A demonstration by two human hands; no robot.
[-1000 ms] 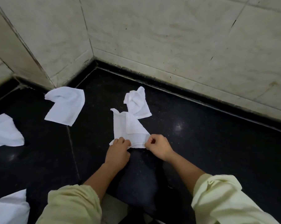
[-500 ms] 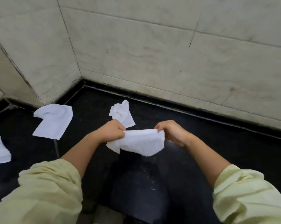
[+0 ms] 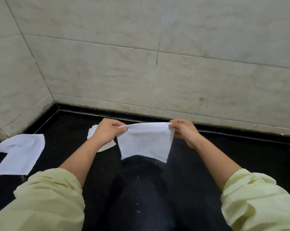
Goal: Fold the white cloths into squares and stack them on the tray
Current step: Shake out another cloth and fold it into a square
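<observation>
- Left hand (image 3: 107,131) and right hand (image 3: 185,132) are both raised over the black stone surface (image 3: 232,155), near its far edge.
- Each hand pinches one top corner of a white cloth (image 3: 145,142), thumb in front and fingers curled behind.
- Left grips the top-left corner, right the top-right.
- The white cloth is pulled fairly taut along its top edge and hangs free below that, clear of the surface.
- Its lower edge is uneven and the lower right corner drops lowest. It looks doubled over, but I can't tell the layer count.
- Second cloth (image 3: 92,132) lies on the surface behind the left hand and wrist, toward the far edge. It is mostly hidden, with only bits showing on either side of the wrist.
- Third cloth (image 3: 21,152) lies flat near the left edge, well apart from the hands. One corner is turned over, giving a rough L outline.
- Tiled wall (image 3: 157,72) rises along the far edge and meets a side wall at the far-left corner. The tiles are pale and marbled, with dark grout lines and some specks.
- Pale yellow-green sleeves are pushed up, forearms bare: left sleeve (image 3: 46,197), right sleeve (image 3: 257,200).
- Dark bluish shape (image 3: 137,189) sits at the near edge between the arms, below the hanging cloth. I can't tell what it is.
</observation>
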